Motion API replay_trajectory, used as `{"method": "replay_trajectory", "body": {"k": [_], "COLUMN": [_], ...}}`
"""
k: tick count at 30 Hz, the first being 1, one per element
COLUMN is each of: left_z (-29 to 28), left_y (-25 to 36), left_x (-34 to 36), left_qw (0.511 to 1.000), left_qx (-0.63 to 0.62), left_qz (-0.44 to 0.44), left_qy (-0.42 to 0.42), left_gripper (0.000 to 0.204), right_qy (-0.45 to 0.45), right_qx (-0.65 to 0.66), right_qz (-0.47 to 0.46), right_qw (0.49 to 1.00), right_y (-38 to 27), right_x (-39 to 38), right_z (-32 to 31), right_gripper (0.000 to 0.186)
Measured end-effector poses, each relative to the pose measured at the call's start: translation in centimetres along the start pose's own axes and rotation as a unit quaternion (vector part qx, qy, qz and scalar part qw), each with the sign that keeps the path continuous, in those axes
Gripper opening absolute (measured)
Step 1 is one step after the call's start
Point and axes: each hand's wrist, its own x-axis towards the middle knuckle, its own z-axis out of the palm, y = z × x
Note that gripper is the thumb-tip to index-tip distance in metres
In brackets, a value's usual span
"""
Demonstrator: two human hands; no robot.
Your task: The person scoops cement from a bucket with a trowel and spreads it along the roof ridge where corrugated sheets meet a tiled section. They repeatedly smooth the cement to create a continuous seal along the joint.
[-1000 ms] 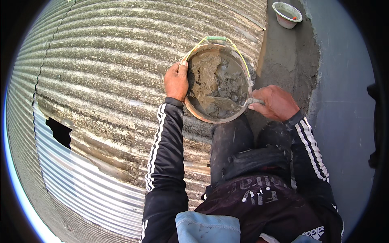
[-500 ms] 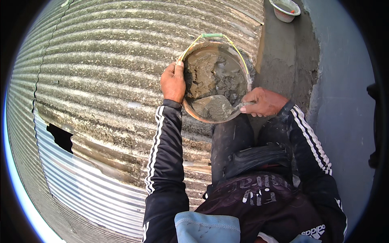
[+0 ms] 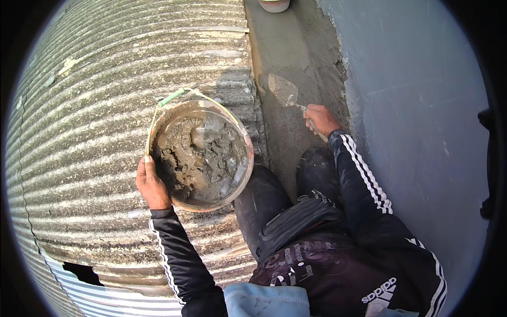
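Note:
My left hand [image 3: 152, 184] grips the left rim of a round bucket [image 3: 248, 153], thumb on top where the wire handle joins. Wet grey mortar [image 3: 198, 153] fills much of the bucket, lumpy with some water at the side. The handle, with a green grip [image 3: 171, 97], leans over the far rim. To the right, my right hand [image 3: 321, 120] is closed round the handle of a trowel [image 3: 283, 91]. Its mortar-smeared blade points away to the far left, over the grey mortar strip [image 3: 296, 58] beside the roof.
Corrugated roof sheets [image 3: 95, 142] spread across the left, with a dark hole [image 3: 83, 273] near a shinier metal sheet [image 3: 127, 301]. A smooth grey wall [image 3: 417, 121] runs along the right. Another container [image 3: 274, 5] stands at the far end of the mortar strip, partly cut off.
The trowel has left the bucket and moved right and away, over the mortar strip, in my right hand. My left hand stays on the bucket rim. The whole view has shifted.

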Motion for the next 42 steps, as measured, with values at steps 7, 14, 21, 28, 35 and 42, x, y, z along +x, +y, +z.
{"method": "replay_trajectory", "body": {"k": [7,14,21,28,35,42], "left_z": [0.0,0.4,0.6,0.4,0.6,0.4], "left_y": [0.5,1.0,1.5,1.5,1.5,1.6], "left_x": [-0.4,-0.4,-0.6,-0.6,-0.8,-0.7], "left_qw": [1.000,0.998,0.996,0.996,0.998,0.997], "left_qx": [0.005,0.039,0.079,0.083,0.063,0.065], "left_qz": [-0.008,-0.030,-0.010,-0.025,-0.025,-0.025], "left_qy": [-0.005,0.034,0.029,0.030,0.020,0.017], "left_gripper": [0.040,0.039,0.039,0.040,0.043,0.043], "right_qy": [0.052,0.035,-0.026,-0.014,-0.064,0.005], "right_qx": [-0.247,-0.202,-0.157,-0.060,-0.015,-0.100], "right_qz": [0.062,0.020,-0.015,0.034,0.026,-0.046], "right_qw": [0.966,0.979,0.987,0.998,0.997,0.994], "right_y": [5.8,7.5,9.2,6.8,6.3,4.9], "right_x": [5.4,4.4,2.4,4.5,6.8,9.6], "right_z": [7.4,15.8,13.8,10.8,9.1,9.9], "right_gripper": [0.041,0.035,0.033,0.037,0.036,0.038]}}
